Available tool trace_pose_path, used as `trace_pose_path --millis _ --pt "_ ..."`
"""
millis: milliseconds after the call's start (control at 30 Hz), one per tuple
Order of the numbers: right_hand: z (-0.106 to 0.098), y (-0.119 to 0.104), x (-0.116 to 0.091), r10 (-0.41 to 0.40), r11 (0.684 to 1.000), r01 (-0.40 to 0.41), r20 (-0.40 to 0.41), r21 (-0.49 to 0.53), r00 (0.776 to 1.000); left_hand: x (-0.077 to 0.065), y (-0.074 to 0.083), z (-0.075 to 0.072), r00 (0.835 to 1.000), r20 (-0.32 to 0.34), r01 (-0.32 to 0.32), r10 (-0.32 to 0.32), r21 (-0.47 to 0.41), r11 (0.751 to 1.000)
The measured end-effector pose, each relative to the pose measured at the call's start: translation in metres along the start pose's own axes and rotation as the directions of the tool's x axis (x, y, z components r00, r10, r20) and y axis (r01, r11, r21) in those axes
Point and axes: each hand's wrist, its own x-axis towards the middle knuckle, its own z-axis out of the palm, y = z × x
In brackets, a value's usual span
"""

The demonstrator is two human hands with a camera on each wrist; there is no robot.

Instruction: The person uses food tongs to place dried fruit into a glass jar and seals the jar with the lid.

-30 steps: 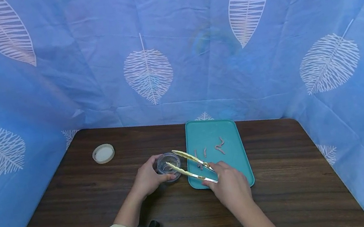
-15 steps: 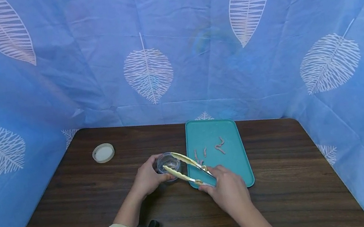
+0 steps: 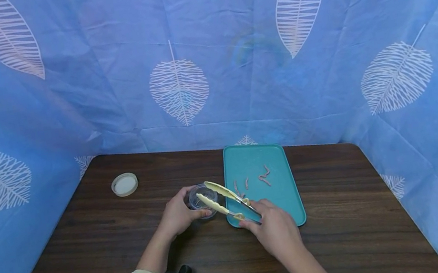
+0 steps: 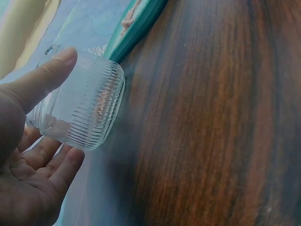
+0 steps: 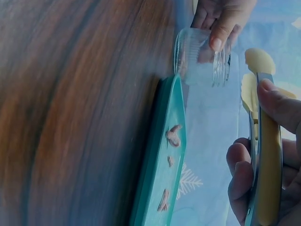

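My left hand [image 3: 177, 215] grips a clear jar [image 4: 77, 110] around its side, thumb on one side and fingers on the other. Through the jar's ribbed base shows a reddish patch; whether it lies inside I cannot tell. With my right hand [image 3: 277, 228] I hold metal tongs [image 3: 224, 190] with cream-coloured tips. Their arms stand apart over the jar's mouth, and nothing visible is between the tips. Several pinkish worm-like pieces [image 3: 264, 179] lie on the teal tray [image 3: 280, 203], just right of the jar; the tongs and hand partly cover that tray.
A round pale lid [image 3: 124, 184] lies at the back left of the dark wooden table [image 3: 103, 252]. Behind the table and along its sides hangs a blue cloth [image 3: 227, 57] with white leaf prints.
My right hand has moved slightly left and toward me, taking the tongs along, their tips staying over the jar. The left hand and jar have hardly moved.
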Motion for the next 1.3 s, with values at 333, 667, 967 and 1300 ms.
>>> trace_pose_path --millis 333,667,967,1300 --pt "-0.010 0.022 0.004 0.087 0.996 -0.087 0.013 -0.035 0.996 0.000 0.002 0.000 1.000 0.009 0.006 -0.006 0.006 1.000" --pt "-0.023 0.051 0.007 0.133 0.988 -0.136 -0.039 -0.078 0.990 -0.001 0.001 0.000 1.000 0.009 0.004 -0.004 0.010 1.000" --pt "-0.028 0.074 0.009 0.204 0.975 -0.206 -0.032 -0.087 0.978 0.000 -0.001 0.001 1.000 0.014 -0.005 0.005 -0.003 1.000" --pt "-0.023 0.097 0.007 0.290 0.949 -0.290 -0.013 -0.127 0.957 -0.001 -0.001 0.000 1.000 0.016 -0.015 0.015 -0.017 1.000"
